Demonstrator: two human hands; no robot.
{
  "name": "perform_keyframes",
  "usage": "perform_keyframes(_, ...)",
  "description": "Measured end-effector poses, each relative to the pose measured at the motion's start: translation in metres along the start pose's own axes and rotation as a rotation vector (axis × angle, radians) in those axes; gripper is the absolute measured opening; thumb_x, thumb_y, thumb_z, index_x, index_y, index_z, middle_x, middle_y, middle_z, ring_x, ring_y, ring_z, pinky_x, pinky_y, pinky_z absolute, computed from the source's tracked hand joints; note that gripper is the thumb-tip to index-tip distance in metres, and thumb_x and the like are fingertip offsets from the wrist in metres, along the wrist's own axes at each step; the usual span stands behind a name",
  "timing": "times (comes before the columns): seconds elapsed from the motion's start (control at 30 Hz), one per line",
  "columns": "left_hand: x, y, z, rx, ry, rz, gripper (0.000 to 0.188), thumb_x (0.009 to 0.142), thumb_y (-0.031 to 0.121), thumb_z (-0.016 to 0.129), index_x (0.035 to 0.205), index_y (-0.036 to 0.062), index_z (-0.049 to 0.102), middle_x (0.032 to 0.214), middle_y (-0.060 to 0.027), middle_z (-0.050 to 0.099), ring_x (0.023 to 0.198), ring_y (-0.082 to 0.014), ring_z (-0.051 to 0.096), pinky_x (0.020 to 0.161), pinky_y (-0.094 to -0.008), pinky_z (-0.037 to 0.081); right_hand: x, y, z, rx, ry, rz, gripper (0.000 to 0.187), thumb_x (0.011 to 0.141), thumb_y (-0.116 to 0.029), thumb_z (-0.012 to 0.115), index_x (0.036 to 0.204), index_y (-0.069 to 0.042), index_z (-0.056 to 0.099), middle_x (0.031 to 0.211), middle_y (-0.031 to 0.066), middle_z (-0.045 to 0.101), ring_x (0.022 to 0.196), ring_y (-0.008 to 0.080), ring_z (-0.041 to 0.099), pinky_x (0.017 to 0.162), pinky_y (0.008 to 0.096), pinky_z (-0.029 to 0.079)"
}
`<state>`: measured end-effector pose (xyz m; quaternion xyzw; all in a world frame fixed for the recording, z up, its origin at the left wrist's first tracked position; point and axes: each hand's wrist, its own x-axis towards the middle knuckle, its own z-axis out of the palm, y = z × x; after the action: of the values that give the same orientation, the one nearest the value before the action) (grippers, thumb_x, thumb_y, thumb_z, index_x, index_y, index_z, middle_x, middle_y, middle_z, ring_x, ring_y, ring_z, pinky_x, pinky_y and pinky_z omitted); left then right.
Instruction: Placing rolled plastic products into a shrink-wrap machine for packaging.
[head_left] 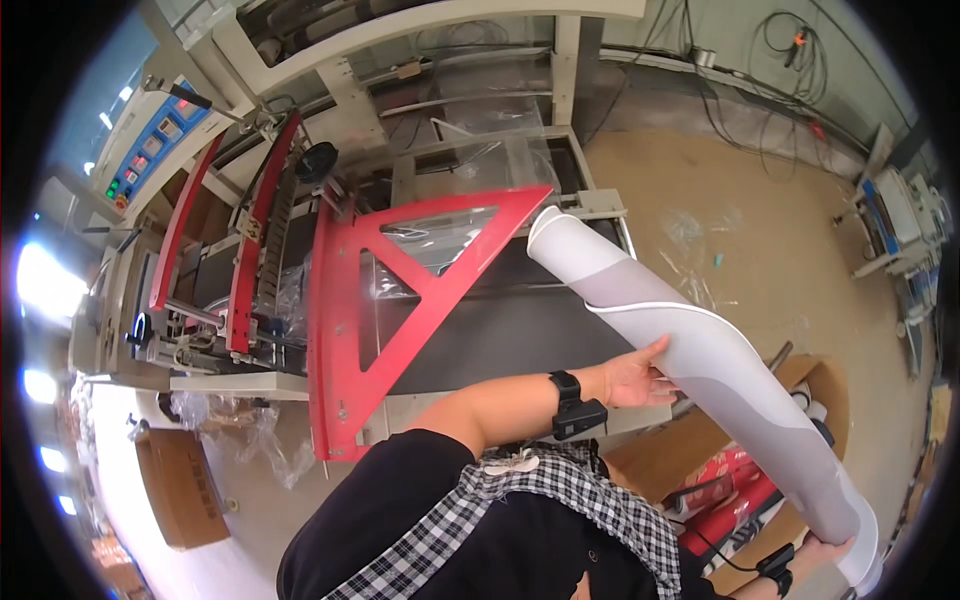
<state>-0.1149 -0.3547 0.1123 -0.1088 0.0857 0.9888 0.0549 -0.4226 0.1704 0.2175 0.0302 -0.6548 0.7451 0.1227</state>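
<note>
A long, loosely wound roll of white sheet material (735, 380) slants from the middle of the view down to the lower right. Its spiral edge shows, and greyish bands run across its surface. At its near end, my right hand (825, 550) grips the roll, with part of the fingers hidden. My left hand (635, 380) is beside the roll's middle, fingers stretched and thumb apart, the fingertips at its edge. The roll's far end is by the tip of a red triangular frame (440, 290) on the machine, over the dark machine bed (480, 340).
At the left stand red bars (250, 260) and a blue control panel (155, 145). Below the roll, a large cardboard box (835, 385) holds several rolls, some red. Another brown carton (180, 485) sits on the floor at lower left, near crumpled clear plastic (265, 440). Cables (795, 50) hang at the back wall.
</note>
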Motion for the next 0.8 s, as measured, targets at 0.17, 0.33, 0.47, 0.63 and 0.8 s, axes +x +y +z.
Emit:
perform_keyframes(0.17,0.033,0.028,-0.009,-0.085,0.116,0.113,0.082,0.071,0.06,0.064,0.133,0.0136,0.038,0.134,-0.0039,0.041,0.125,-0.0229,0.036,0.105,-0.0455,0.027,0.051,0.022,0.164,-0.084,-0.02,0.035,0.045,0.088,-0.031,0.046,0.126,-0.008,0.042,0.126,0.0169,0.046,0.109,0.0309,0.051,0.089,0.0436,0.046)
perform_keyframes(0.33,0.051,0.052,-0.02,-0.213,0.255,0.229,0.078,0.073,0.058,0.064,0.132,0.0148,0.038,0.131,-0.0038,0.042,0.123,-0.0233,0.038,0.104,-0.045,0.028,0.11,0.075,0.258,-0.132,-0.154,0.12,0.045,0.089,-0.034,0.044,0.125,-0.007,0.044,0.123,0.0145,0.051,0.109,0.0291,0.052,0.09,0.0436,0.046)
perform_keyframes(0.47,0.039,0.069,-0.031,-0.247,0.312,0.347,0.079,0.073,0.057,0.064,0.133,0.0132,0.037,0.132,-0.0058,0.041,0.124,-0.0241,0.036,0.105,-0.0453,0.028,0.161,0.149,0.326,0.152,-0.287,0.566,0.044,0.086,-0.031,0.048,0.118,0.0,0.05,0.116,0.0134,0.055,0.108,0.029,0.053,0.092,0.0432,0.044)
perform_keyframes(0.63,0.01,0.096,-0.05,-0.29,0.408,0.466,0.082,0.075,0.056,0.064,0.134,0.0076,0.034,0.132,-0.0121,0.041,0.124,-0.0269,0.038,0.106,-0.0412,0.029,0.14,0.202,0.414,0.14,-0.294,0.704,0.043,0.086,-0.034,0.048,0.116,-0.003,0.052,0.115,0.0115,0.056,0.107,0.0267,0.054,0.09,0.0432,0.045)
perform_keyframes(0.8,-0.038,0.111,-0.06,-0.267,0.538,0.589,0.082,0.075,0.055,0.064,0.134,0.0061,0.034,0.128,-0.0133,0.043,0.121,-0.0272,0.041,0.105,-0.0376,0.032,0.092,0.243,0.491,0.119,-0.386,0.799,0.042,0.085,-0.035,0.05,0.115,-0.006,0.053,0.116,0.0076,0.057,0.106,0.0239,0.054,0.09,0.0399,0.045)
